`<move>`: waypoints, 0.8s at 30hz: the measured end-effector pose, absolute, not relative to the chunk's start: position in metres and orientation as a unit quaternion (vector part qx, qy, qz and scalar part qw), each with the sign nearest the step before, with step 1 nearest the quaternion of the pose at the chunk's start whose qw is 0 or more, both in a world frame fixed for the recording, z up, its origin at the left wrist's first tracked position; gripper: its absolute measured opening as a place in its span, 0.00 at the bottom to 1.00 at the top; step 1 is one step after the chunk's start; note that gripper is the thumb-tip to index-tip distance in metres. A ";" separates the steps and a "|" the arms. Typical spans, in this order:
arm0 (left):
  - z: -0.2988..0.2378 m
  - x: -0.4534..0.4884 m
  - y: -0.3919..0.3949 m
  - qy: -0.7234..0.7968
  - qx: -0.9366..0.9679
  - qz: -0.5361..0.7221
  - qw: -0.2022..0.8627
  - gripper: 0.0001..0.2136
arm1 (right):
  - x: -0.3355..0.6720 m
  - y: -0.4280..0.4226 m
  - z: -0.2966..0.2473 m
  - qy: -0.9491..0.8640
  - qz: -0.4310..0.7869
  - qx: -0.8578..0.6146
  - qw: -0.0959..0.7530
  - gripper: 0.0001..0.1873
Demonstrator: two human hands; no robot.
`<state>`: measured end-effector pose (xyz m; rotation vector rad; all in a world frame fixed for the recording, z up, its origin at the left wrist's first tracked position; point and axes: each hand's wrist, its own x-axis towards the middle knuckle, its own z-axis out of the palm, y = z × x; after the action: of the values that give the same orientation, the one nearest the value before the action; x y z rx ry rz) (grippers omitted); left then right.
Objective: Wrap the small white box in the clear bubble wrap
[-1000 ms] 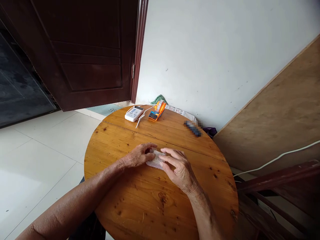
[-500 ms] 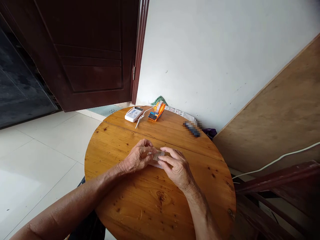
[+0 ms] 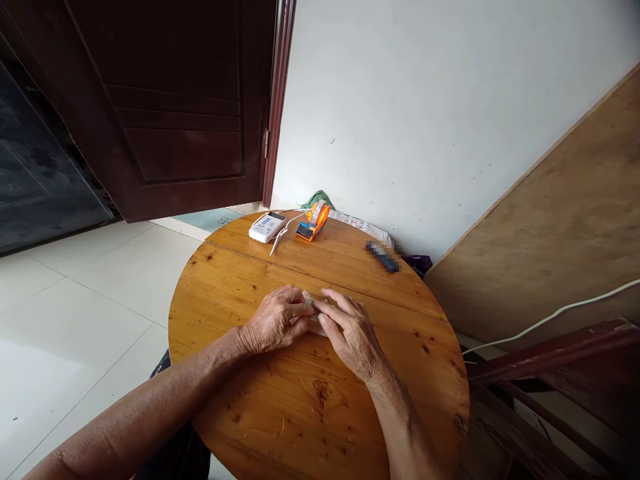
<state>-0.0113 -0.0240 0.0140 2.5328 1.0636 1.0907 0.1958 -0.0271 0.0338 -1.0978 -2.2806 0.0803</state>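
Both my hands rest together at the middle of a round wooden table [image 3: 280, 427]. My left hand [image 3: 274, 321] has its fingers curled and pressed down on a small pale folded packet [image 3: 311, 299], of which only a sliver shows between the hands. My right hand [image 3: 350, 333] lies over the packet's right side, fingers together and pressing on it. Most of the packet is hidden under my fingers.
At the table's far edge lie a white device [image 3: 267, 226] with a white cord, an orange tape dispenser [image 3: 313, 222], some printed paper [image 3: 357, 222] and a dark blurred object [image 3: 383, 257]. A dark wooden door [image 3: 165, 107] stands open at the left. A wooden board [image 3: 565, 220] leans at the right.
My hands have drawn closer together over the packet, which showed more a second ago. It now lies nearly covered by my fingers.
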 end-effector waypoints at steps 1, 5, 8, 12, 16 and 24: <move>0.013 -0.011 -0.024 0.359 0.855 0.366 0.086 0.11 | 0.196 -0.027 0.033 -0.859 0.026 -0.415 0.300 0.18; 0.011 -0.008 -0.022 0.369 0.855 0.358 0.069 0.11 | 0.198 -0.024 0.032 -0.853 0.032 -0.404 0.329 0.15; 0.010 -0.007 -0.021 0.370 0.858 0.351 0.068 0.10 | 0.201 -0.024 0.035 -0.855 0.037 -0.392 0.338 0.14; 0.011 -0.007 -0.021 0.367 0.856 0.356 0.071 0.09 | 0.201 -0.026 0.040 -0.862 0.025 -0.377 0.337 0.12; 0.013 -0.007 -0.022 0.365 0.855 0.360 0.080 0.11 | 0.197 -0.029 0.041 -0.868 0.017 -0.369 0.331 0.11; 0.013 -0.007 -0.023 0.369 0.855 0.356 0.078 0.10 | 0.193 -0.031 0.042 -0.865 0.001 -0.362 0.348 0.11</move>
<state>-0.0065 -0.0225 0.0126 2.5606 1.1063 1.0648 0.1932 -0.0312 0.0424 -0.9375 -2.2425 0.0015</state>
